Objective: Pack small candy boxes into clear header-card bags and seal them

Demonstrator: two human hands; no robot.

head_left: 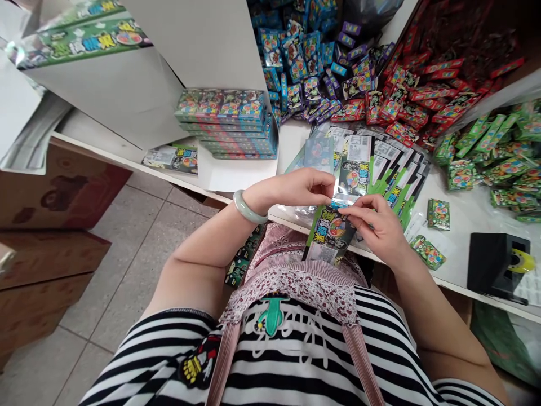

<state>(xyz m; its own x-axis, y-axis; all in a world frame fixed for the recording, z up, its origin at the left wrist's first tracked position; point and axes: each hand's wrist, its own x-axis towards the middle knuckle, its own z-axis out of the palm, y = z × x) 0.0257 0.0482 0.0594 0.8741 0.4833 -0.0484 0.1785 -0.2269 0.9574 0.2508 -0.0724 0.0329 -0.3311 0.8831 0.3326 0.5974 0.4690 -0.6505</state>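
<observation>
A black-and-green printed packet (332, 231) with a shiny clear strip hangs over the table's front edge, close to my apron. My left hand (296, 187), with a pale bangle on the wrist, pinches its upper edge. From the other side, the fingers of my right hand (378, 225) are closed on that same edge, near the left fingertips. A small blue piece shows between the fingertips; what it is I cannot make out. Just beyond my hands lies a fanned pile of similar flat packets (391, 169) with barcode panels.
Heaps of small blue boxes (296, 53), red boxes (422, 101) and green boxes (507, 146) fill the back and right. Stacked display boxes (228, 121) stand left. A tape dispenser (499, 265) sits at right, near two loose green boxes (438, 214). Cartons (46, 270) stand on the floor.
</observation>
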